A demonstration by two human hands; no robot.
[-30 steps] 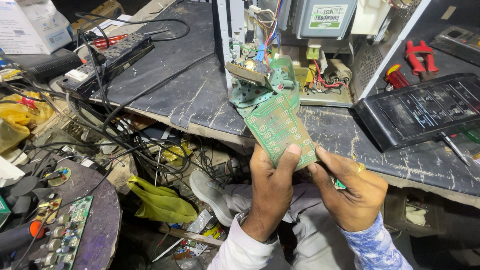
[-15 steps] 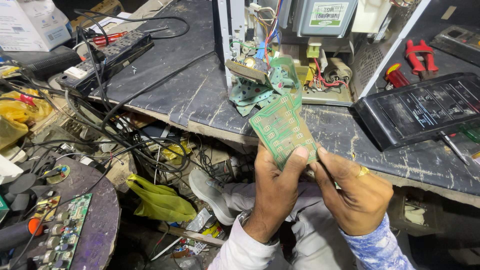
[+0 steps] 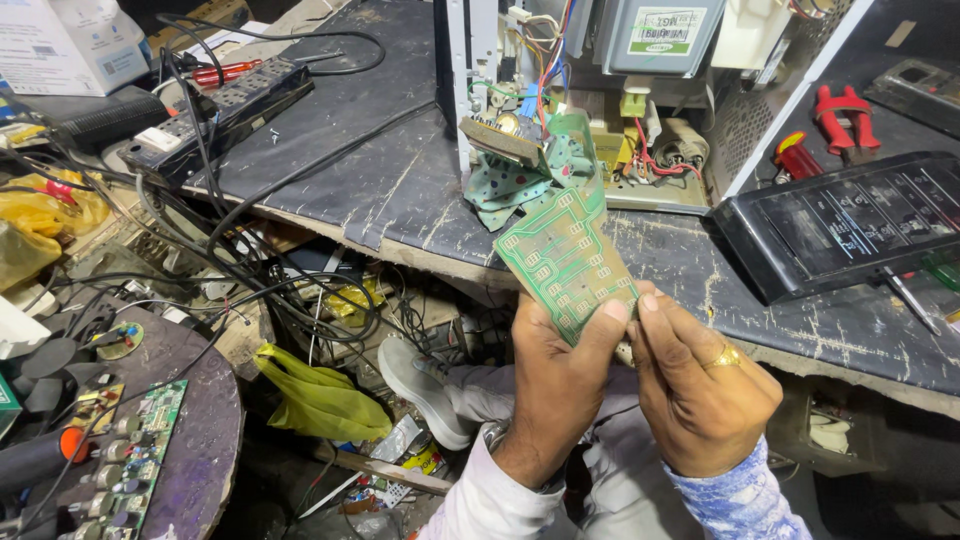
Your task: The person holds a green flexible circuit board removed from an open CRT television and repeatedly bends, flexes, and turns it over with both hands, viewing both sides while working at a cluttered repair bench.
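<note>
Green circuit board (image 3: 565, 255) is pinched at its bottom edge by both hands, left hand (image 3: 555, 385) and right hand (image 3: 700, 385), fingers closed on it, above the dark workbench (image 3: 350, 170). Behind: opened microwave chassis (image 3: 600, 100) with a white-green label. Black control panel (image 3: 850, 220) right, power strip (image 3: 215, 110) left.

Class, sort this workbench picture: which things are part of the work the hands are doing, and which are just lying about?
In hand:
left hand
right hand
green circuit board, pinched by both
opened appliance behind it

Lying about:
black control panel
red pliers
power strip
yellow bag
</note>
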